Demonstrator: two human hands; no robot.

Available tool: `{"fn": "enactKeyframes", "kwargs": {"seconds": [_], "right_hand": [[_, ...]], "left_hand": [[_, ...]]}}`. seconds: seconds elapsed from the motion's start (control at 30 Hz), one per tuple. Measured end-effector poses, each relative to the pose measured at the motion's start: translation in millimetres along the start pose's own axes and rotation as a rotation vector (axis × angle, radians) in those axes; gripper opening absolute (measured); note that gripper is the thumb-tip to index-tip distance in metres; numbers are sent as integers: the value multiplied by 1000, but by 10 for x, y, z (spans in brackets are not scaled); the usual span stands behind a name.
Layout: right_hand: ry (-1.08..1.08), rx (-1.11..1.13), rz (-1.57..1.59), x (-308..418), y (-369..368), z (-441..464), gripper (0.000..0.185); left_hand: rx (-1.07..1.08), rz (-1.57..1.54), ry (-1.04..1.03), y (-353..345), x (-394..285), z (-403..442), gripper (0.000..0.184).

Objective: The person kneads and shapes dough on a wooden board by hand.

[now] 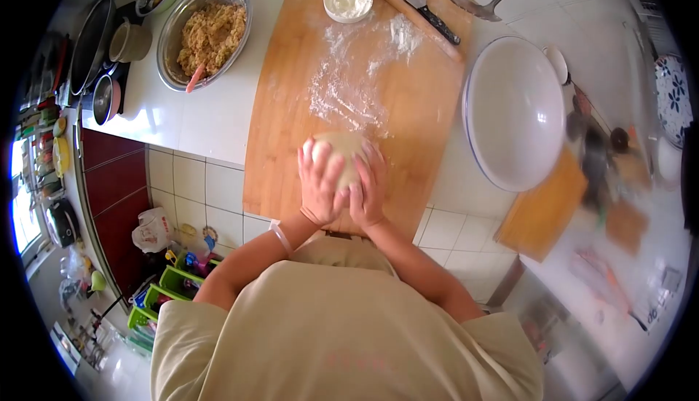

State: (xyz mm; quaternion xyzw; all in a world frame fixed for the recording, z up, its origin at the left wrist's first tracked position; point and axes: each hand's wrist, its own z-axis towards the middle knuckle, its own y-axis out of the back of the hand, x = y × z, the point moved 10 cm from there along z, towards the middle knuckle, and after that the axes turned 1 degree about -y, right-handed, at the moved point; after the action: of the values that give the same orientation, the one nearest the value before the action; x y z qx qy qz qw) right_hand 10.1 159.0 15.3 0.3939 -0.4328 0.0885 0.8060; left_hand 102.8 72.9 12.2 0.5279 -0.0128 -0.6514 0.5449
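Note:
A pale, smooth ball of dough point(342, 143) rests near the front part of a wooden board point(284, 109). My left hand point(321, 179) presses on its left side, fingers curved over the top. From the right, my right hand point(369, 182) cups the same dough, its thumb close to the left hand. Both palms hide the dough's near side. White flour point(349, 102) is smeared over the wood just beyond, and a small white bowl of flour point(348, 2) stands farther back.
A knife point(415, 0) and a rolling pin point(419, 18) lie at the board's back right. To the left stands a metal bowl of filling point(164, 55) with a pink-handled utensil. A large white basin point(513, 117) sits right of the board, near a metal spatula point(502, 4).

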Motion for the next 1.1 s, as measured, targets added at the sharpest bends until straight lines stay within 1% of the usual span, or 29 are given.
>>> {"fn": "enactKeyframes", "kwargs": {"seconds": [0.03,0.1,0.13,0.2,0.23,0.3,0.33,0.4,0.43,0.5,0.53,0.6,0.63,0.67,0.7,0.73,0.8,0.87,0.9,0.97,1.07,1.1], "right_hand": [[-2,1,7,-92,-22,-17,45],[-7,-152,57,-288,71,19,43],[-20,-148,60,-323,78,134,43],[-136,-105,-56,-586,-21,514,43],[-138,-111,-54,-677,-83,675,43],[-395,-194,143,-1096,-140,891,39],[-387,-203,138,-1104,-114,1101,39],[-836,-7,66,-1358,-168,1250,36],[-825,-18,62,-1378,-165,1320,36],[-856,-159,159,-1499,-149,1322,35],[-830,-163,166,-1463,-132,1321,35],[-689,-211,472,-1290,-109,1105,37],[-700,-209,473,-1156,-132,958,37],[-610,-166,336,-890,-150,930,38],[-512,-122,204,-679,-163,897,39],[-515,-120,210,-621,-160,759,39],[-111,-108,-1,-105,-62,584,42],[18,-8,-29,-7,-78,286,48],[15,-7,-30,-33,-87,179,48],[117,-43,-140,29,-111,22,52],[110,-68,-153,-164,-149,265,54],[104,-65,-155,-204,-150,368,54]], "left_hand": [[3,7,2,-39,23,42,55],[155,95,-80,-296,22,152,57],[167,95,-73,-334,22,305,57],[177,54,100,-468,293,768,55],[180,56,95,-532,330,976,55],[287,84,220,-747,520,1303,56],[282,80,210,-796,535,1523,56],[540,175,409,-1047,775,1703,53],[531,171,397,-1107,869,1786,53],[582,4,502,-1255,1138,1768,57],[558,9,490,-1059,1115,1878,57],[276,-898,858,-754,1200,1772,53],[316,-548,727,-642,1264,1667,50],[470,65,425,-861,1363,1323,52],[334,-8,431,-658,1155,1189,52],[201,-77,433,-394,886,1011,53],[184,-19,399,-124,638,709,56],[132,-38,271,40,467,359,61],[105,-50,229,44,486,166,63],[68,-83,165,-34,558,4,65],[120,-80,179,-210,714,263,64],[109,-27,188,-237,734,401,61]]}}
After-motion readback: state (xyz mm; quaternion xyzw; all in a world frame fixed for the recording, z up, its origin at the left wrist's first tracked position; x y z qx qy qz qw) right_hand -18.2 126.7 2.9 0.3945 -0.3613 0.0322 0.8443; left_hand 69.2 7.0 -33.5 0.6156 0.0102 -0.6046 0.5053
